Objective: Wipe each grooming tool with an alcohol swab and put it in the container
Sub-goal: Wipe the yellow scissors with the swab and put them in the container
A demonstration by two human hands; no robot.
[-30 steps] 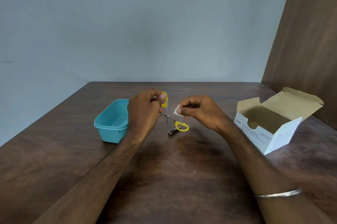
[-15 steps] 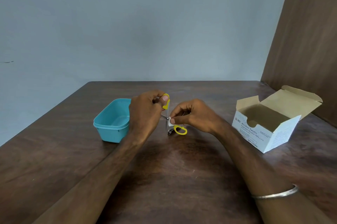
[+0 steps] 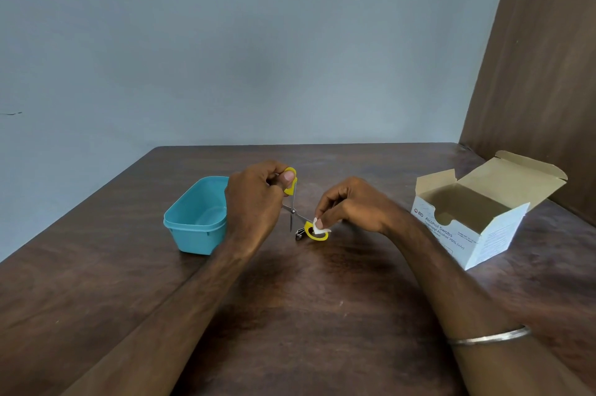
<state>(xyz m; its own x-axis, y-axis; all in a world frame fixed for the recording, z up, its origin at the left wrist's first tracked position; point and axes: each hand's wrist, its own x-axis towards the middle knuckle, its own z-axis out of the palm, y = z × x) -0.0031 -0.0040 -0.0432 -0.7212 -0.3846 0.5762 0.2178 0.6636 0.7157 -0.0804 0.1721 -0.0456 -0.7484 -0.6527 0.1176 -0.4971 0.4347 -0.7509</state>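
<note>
Our left hand (image 3: 254, 202) grips the scissors' (image 3: 293, 206) upper handle; our right hand (image 3: 350, 205) pinches a swab (image 3: 319, 226) against the lower loop.

From my remote seat I read print only on the white cardboard box (image 3: 458, 236) at the right of the table: a "BD" logo, then "Alcohol Swabs", and beneath it "Isopropyl Alcohol 70% (v/v)". Finer lines on its front and side panel are too small for me to read.

plain room, wooden table (image 3: 322, 331), bare wall (image 3: 258, 40)
</note>
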